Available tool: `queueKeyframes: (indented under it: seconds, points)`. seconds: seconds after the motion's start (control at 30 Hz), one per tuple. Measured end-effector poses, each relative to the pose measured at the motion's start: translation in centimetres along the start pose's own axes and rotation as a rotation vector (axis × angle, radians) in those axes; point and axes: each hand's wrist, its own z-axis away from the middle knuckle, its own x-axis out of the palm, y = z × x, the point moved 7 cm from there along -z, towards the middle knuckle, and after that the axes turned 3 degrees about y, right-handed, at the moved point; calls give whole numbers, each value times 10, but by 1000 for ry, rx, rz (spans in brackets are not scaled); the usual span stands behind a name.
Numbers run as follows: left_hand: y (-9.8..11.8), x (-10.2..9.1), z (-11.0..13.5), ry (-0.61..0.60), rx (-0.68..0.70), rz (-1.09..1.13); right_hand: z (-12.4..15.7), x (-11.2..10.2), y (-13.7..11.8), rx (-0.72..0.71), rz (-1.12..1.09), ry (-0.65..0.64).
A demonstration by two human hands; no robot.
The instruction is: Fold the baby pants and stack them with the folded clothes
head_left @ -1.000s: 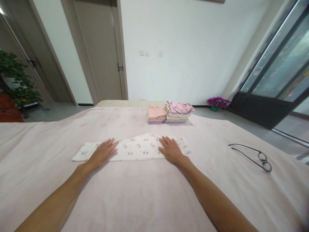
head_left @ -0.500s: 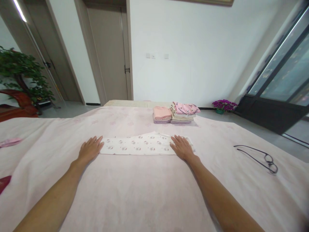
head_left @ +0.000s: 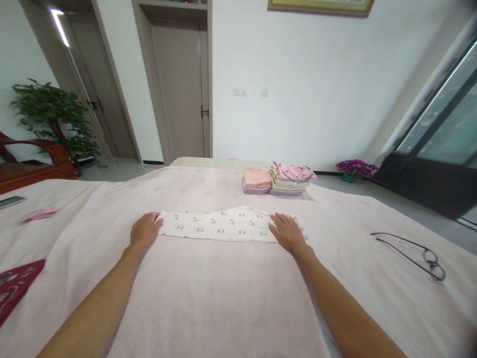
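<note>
A pair of white printed pants [head_left: 216, 224], folded lengthwise into a long strip, lies flat on the pink bedspread [head_left: 223, 298]. At its left end my left hand [head_left: 145, 229] has its fingers bent and closed on the edge of the cloth, with thumb and fingertips close together. My right hand [head_left: 286, 231] rests palm down over the other end, its fingers stretched out and spread. Part of the cloth there is hidden under that hand. Beyond the strip stand two piles of folded clothes, a peach pile [head_left: 257, 180] and a taller pile [head_left: 292, 178] with a pink printed garment on top.
Eyeglasses [head_left: 413, 254] lie to the right. On the left are a small pink cloth [head_left: 40, 214], a dark red printed item [head_left: 18, 286] and a phone-like flat object [head_left: 12, 201]. A wooden chair [head_left: 44, 159] and purple flowers [head_left: 357, 169] stand past the bedspread.
My left hand's fingers, earlier spread flat by the left end, have closed on the cloth's edge. The right hand stays on its end. The view has shifted slightly left.
</note>
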Motion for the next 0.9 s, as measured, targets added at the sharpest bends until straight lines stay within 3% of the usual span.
queueKeyframes:
  seconds: [0.43, 0.53, 0.63, 0.73, 0.8, 0.9]
  points:
    - [-14, -2, 0, 16, -152, 92, 2, -8, -3, 3, -1, 61]
    - [-14, -2, 0, 14, -152, 93, -8, -20, -20, 21, -64, 82]
    - [-15, -1, 0, 19, -145, 87, -33, -38, -65, 12, -220, 120]
    - [-14, -2, -1, 22, -126, 76, -64, -45, -137, -82, -345, 74]
    - [-13, -2, -1, 18, -113, 69, -81, -42, -186, -160, -334, 25]
    - [-12, -3, -1, 9, -100, 61, -101, -31, -236, -182, -300, -4]
